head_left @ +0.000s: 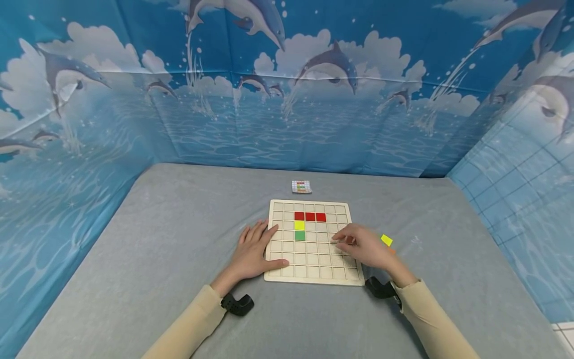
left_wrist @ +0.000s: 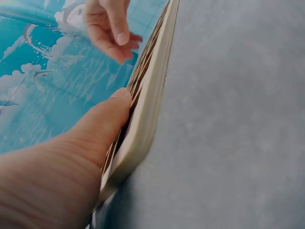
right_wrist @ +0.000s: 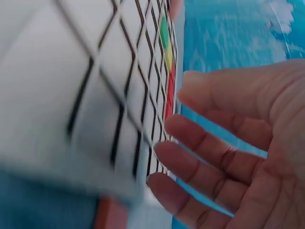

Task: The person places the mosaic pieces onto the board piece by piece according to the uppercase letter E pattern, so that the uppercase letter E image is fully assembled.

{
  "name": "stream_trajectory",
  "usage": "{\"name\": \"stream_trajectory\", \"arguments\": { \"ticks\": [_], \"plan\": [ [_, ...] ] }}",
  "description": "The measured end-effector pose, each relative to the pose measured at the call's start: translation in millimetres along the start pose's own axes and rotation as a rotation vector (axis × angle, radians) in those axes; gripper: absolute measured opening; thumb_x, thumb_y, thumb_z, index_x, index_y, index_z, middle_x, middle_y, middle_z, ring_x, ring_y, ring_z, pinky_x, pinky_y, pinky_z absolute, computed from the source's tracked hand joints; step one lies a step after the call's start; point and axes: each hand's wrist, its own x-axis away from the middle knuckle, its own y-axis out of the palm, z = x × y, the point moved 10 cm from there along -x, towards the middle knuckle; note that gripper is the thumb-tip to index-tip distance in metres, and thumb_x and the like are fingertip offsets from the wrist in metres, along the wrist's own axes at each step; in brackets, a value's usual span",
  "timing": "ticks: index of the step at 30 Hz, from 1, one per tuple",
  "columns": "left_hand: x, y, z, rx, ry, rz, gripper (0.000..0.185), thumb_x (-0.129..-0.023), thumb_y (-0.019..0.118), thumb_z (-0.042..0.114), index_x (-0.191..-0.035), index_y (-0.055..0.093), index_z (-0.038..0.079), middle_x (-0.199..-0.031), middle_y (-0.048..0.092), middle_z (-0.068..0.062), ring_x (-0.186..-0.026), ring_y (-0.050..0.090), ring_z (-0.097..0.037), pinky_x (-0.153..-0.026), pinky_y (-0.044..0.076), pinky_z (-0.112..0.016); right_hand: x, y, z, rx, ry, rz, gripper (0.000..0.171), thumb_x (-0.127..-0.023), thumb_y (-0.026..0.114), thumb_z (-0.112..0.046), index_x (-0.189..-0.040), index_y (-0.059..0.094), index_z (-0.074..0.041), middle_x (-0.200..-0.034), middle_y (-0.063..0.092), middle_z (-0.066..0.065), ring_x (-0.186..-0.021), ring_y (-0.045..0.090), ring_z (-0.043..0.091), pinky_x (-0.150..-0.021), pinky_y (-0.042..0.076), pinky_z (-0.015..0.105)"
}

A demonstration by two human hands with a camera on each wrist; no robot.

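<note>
A pale wooden grid board [head_left: 332, 274] lies on the cloth. Three red tiles [head_left: 310, 217] sit in a row in its upper part, with a yellow tile [head_left: 299, 226] and then a green tile [head_left: 300, 236] below the leftmost one. My left hand [head_left: 252, 252] rests spread at the board's left edge, its thumb [left_wrist: 107, 114] lying over the front left part. Over the right side hovers my right hand [head_left: 365, 244], fingers loosely bent. In the right wrist view, nothing shows between its thumb and fingers [right_wrist: 190, 164].
Beside the right hand lie a loose yellow tile [head_left: 386, 240] and an orange tile [head_left: 392, 251], the latter partly hidden. Behind the board is a small card [head_left: 301, 187] with a coloured grid pattern. A dolphin-print curtain [head_left: 287, 134] hangs around the grey cloth-covered table [head_left: 188, 214].
</note>
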Motion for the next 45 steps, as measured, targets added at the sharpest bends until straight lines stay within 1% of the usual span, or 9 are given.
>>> {"name": "stream_trajectory", "arguments": {
  "ticks": [3, 7, 9, 10, 16, 22, 29, 36, 45],
  "plan": [
    [0.7, -0.6, -0.8, 0.001, -0.002, 0.001, 0.094, -0.078, 0.061, 0.067, -0.151, 0.029, 0.016, -0.156, 0.016, -0.010, -0.143, 0.007, -0.025, -0.110, 0.001, -0.049, 7, -10, 17, 0.057, 0.085, 0.024, 0.016, -0.087, 0.068, -0.009, -0.103, 0.070, -0.005, -0.092, 0.059, 0.003, -0.066, 0.049, 0.014, -0.057, 0.044, 0.031],
    [1.2, 0.0, -1.0, 0.004, -0.001, -0.008, 0.094, -0.079, 0.061, 0.067, -0.151, 0.028, 0.016, -0.156, 0.015, -0.010, -0.143, 0.006, -0.025, -0.110, 0.001, -0.048, 17, -22, 39, 0.120, 0.158, 0.053, 0.015, -0.086, 0.070, -0.008, -0.100, 0.070, -0.003, -0.096, 0.060, 0.009, -0.074, 0.054, 0.022, -0.065, 0.047, 0.039],
    [1.4, -0.1, -0.8, 0.005, 0.004, -0.006, 0.094, -0.079, 0.061, 0.067, -0.151, 0.028, 0.016, -0.156, 0.015, -0.010, -0.143, 0.007, -0.025, -0.110, 0.001, -0.048, 21, -27, 49, 0.154, 0.200, 0.058, 0.016, -0.085, 0.071, -0.011, -0.099, 0.070, -0.002, -0.094, 0.060, 0.009, -0.081, 0.055, 0.024, -0.069, 0.047, 0.042],
    [1.6, -0.3, -0.6, 0.005, 0.006, -0.003, 0.094, -0.079, 0.061, 0.067, -0.151, 0.028, 0.016, -0.156, 0.016, -0.010, -0.143, 0.007, -0.026, -0.110, 0.001, -0.048, 23, -30, 53, 0.168, 0.224, 0.059, 0.017, -0.085, 0.072, -0.012, -0.098, 0.070, -0.001, -0.092, 0.060, 0.010, -0.082, 0.055, 0.025, -0.069, 0.047, 0.043],
    [1.9, 0.0, -0.5, -0.003, 0.008, 0.001, 0.094, -0.079, 0.060, 0.067, -0.151, 0.029, 0.016, -0.156, 0.016, -0.011, -0.143, 0.008, -0.026, -0.110, 0.002, -0.048, 35, -39, 75, 0.220, 0.395, 0.032, 0.030, -0.084, 0.072, -0.020, -0.104, 0.067, 0.002, -0.091, 0.060, 0.013, -0.074, 0.053, 0.023, -0.059, 0.046, 0.039],
    [2.0, -0.1, 1.2, 0.009, 0.005, -0.004, 0.094, -0.079, 0.061, 0.067, -0.151, 0.029, 0.015, -0.156, 0.016, -0.011, -0.143, 0.007, -0.026, -0.110, 0.002, -0.048, 41, -40, 88, 0.225, 0.500, 0.010, 0.032, -0.084, 0.072, -0.020, -0.105, 0.065, 0.004, -0.090, 0.060, 0.015, -0.069, 0.052, 0.022, -0.056, 0.045, 0.035],
    [1.7, 0.3, 1.0, -0.002, 0.001, -0.001, 0.095, -0.079, 0.060, 0.068, -0.151, 0.028, 0.016, -0.156, 0.016, -0.010, -0.143, 0.006, -0.024, -0.110, 0.002, -0.048, 42, -39, 94, 0.196, 0.536, -0.008, 0.030, -0.086, 0.070, -0.020, -0.104, 0.065, 0.003, -0.088, 0.061, 0.013, -0.065, 0.051, 0.021, -0.054, 0.044, 0.034],
    [1.4, 0.6, 1.0, -0.003, 0.001, 0.000, 0.095, -0.078, 0.060, 0.068, -0.151, 0.028, 0.016, -0.156, 0.017, -0.010, -0.143, 0.006, -0.024, -0.110, 0.002, -0.048, 37, -33, 97, 0.164, 0.552, -0.025, 0.023, -0.089, 0.067, -0.020, -0.103, 0.063, -0.002, -0.081, 0.060, 0.007, -0.060, 0.051, 0.018, -0.051, 0.041, 0.033],
    [1.5, 1.0, 2.0, -0.007, -0.005, -0.003, 0.095, -0.078, 0.059, 0.069, -0.151, 0.028, 0.016, -0.156, 0.017, -0.010, -0.143, 0.007, -0.025, -0.110, 0.002, -0.048, 35, -31, 91, 0.156, 0.517, -0.005, 0.029, -0.086, 0.070, -0.024, -0.102, 0.062, -0.001, -0.078, 0.059, 0.006, -0.059, 0.050, 0.018, -0.050, 0.040, 0.032]
  ]
}}
